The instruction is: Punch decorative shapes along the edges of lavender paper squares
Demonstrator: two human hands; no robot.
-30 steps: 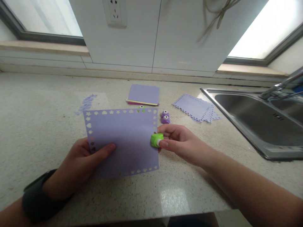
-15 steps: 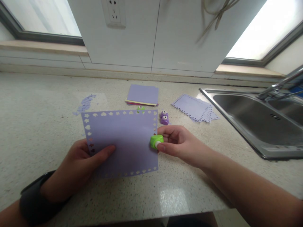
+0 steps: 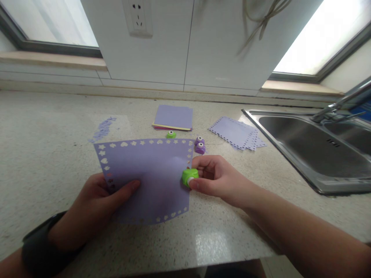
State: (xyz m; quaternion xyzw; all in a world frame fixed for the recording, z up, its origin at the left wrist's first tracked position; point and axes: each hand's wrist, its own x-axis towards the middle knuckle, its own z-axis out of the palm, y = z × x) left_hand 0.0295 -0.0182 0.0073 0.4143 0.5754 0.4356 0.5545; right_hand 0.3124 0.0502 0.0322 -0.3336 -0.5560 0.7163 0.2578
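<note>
A purple sheet of paper [image 3: 159, 170] with cut-out shapes along its borders is held above the counter. My left hand [image 3: 98, 200] grips its left side, thumb on top and fingers underneath. My right hand [image 3: 217, 177] is closed on a green craft punch [image 3: 189, 177] at the sheet's right edge, the thumb on its pale button. Part of the paper's right edge is hidden by the punch. Just beyond the sheet sit another green craft punch [image 3: 171, 134] and two purple craft punches [image 3: 200, 147].
A stack of coloured paper [image 3: 174, 116] lies at the back of the counter [image 3: 43, 162]. To its right are several punched purple sheets [image 3: 232, 131], beside a steel sink [image 3: 307, 154]. Small purple scraps [image 3: 102, 129] are heaped at the left.
The paper now bows more, its left corner and lower edge shifted slightly. The far green punch shows more fully above the sheet. Both hands keep their holds.
</note>
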